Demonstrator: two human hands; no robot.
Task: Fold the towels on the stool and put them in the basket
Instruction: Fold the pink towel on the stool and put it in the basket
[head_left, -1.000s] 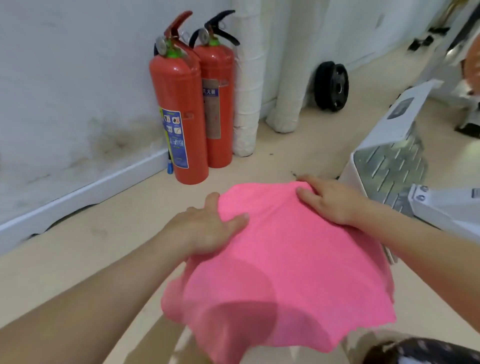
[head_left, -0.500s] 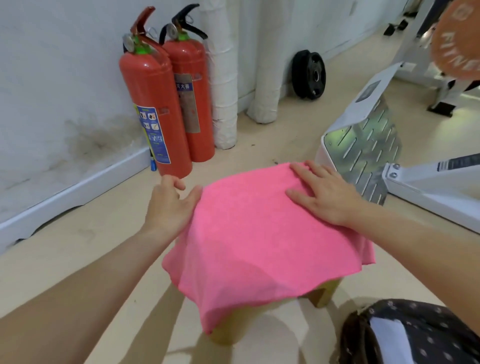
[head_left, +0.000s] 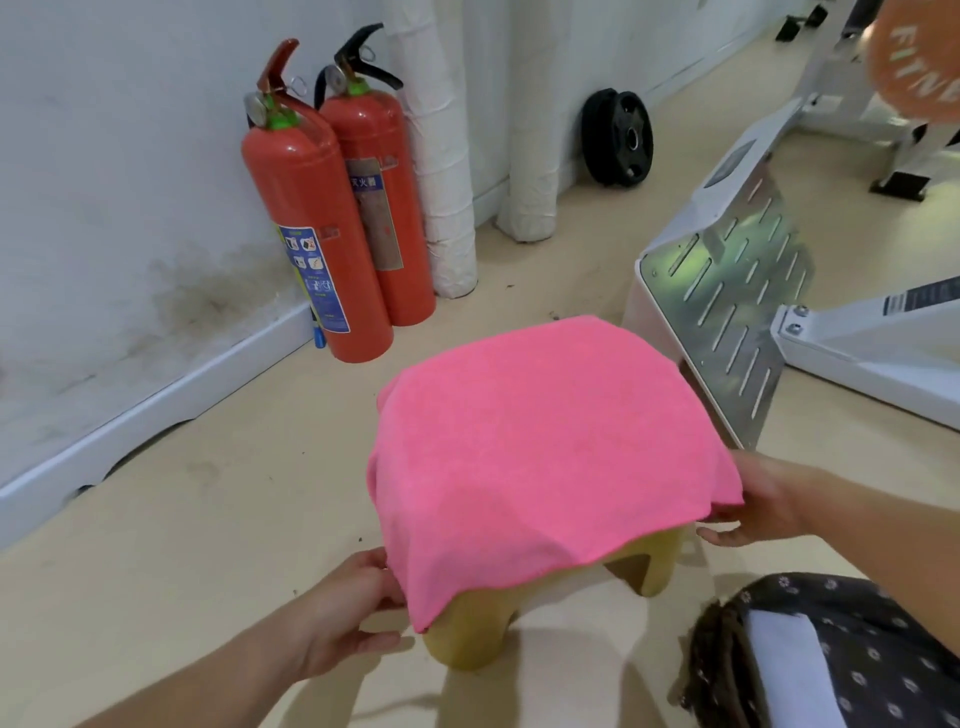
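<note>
Pink towel (head_left: 540, 447) lies spread over the stool (head_left: 467, 639), centre frame. Both hands have moved from far edge to near corners: right hand (head_left: 763, 504) pinches its corner; left hand (head_left: 343, 608) touches the hem, grip cannot be told. Folding can begin.

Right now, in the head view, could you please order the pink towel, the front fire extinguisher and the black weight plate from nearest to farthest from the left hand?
From the left hand:
1. pink towel, draped on the stool, near corner right beside the hand.
2. front fire extinguisher, ahead by the left wall.
3. black weight plate, far back by the wall.
</note>
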